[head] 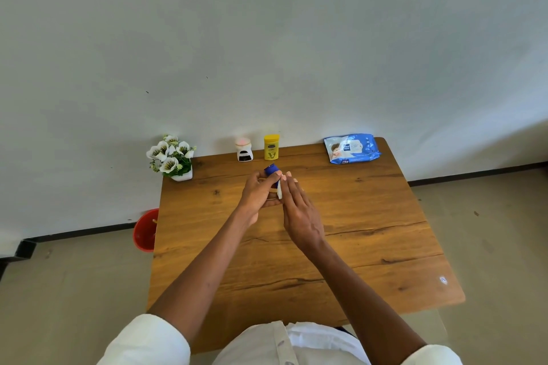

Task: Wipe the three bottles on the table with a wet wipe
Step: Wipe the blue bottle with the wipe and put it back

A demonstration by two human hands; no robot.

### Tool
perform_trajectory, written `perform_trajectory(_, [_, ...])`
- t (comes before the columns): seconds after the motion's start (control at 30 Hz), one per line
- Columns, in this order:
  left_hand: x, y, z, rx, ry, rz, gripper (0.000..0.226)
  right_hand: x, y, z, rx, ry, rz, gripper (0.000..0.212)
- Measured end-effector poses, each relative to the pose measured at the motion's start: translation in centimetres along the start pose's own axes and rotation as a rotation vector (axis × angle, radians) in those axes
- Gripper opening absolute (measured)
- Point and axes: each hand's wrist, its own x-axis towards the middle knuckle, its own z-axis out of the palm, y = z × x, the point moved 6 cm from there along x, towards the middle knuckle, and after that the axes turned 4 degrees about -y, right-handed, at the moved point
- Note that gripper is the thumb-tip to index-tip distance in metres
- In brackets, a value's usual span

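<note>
Gripping a blue-capped bottle (pixel 271 171) above the wooden table (pixel 355 231), the left hand (pixel 258 195) curls around it while the right hand (pixel 299 210), fingers flat, presses a white wet wipe (pixel 279 192) against its side.

Table (pixel 355 231): knotted wood grain, satin sheen; wipes pack (pixel 352 148): glossy blue plastic film; yellow bottle (pixel 271 147): smooth plastic; bucket (pixel 145 230): shiny red plastic.

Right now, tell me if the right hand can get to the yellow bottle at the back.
Probably yes. The right hand presses a wipe against the blue-capped bottle, but the yellow bottle stands just beyond with bare table between.
</note>
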Motion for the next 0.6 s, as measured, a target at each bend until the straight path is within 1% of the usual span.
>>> perform_trajectory(0.13, [0.2, -0.5, -0.5, -0.056, 0.045, -0.019, 0.037, -0.4, -0.1, 0.2, -0.021, 0.008, -0.06, 0.07])
perform_trajectory(0.23, [0.6, -0.9, -1.4, -0.113, 0.071, -0.046, 0.04, -1.3, 0.2, 0.4, -0.096, -0.01, -0.158, 0.073])
perform_trajectory(0.33, [0.8, -1.3, -1.6, -0.172, 0.043, -0.038, 0.045, -2.1, 0.7, 0.3, -0.117, -0.032, -0.183, 0.072])
perform_trajectory(0.43, [0.8, -1.5, -1.2, -0.229, 0.0, -0.008, 0.043, -2.4, 1.2, 0.1, -0.058, -0.02, -0.124, 0.06])
perform_trajectory(0.6, [0.8, -0.9, -0.7, -0.317, -0.06, 0.044, 0.037, -2.9, 3.6, -0.4, 0.269, 0.013, 0.157, 0.055])
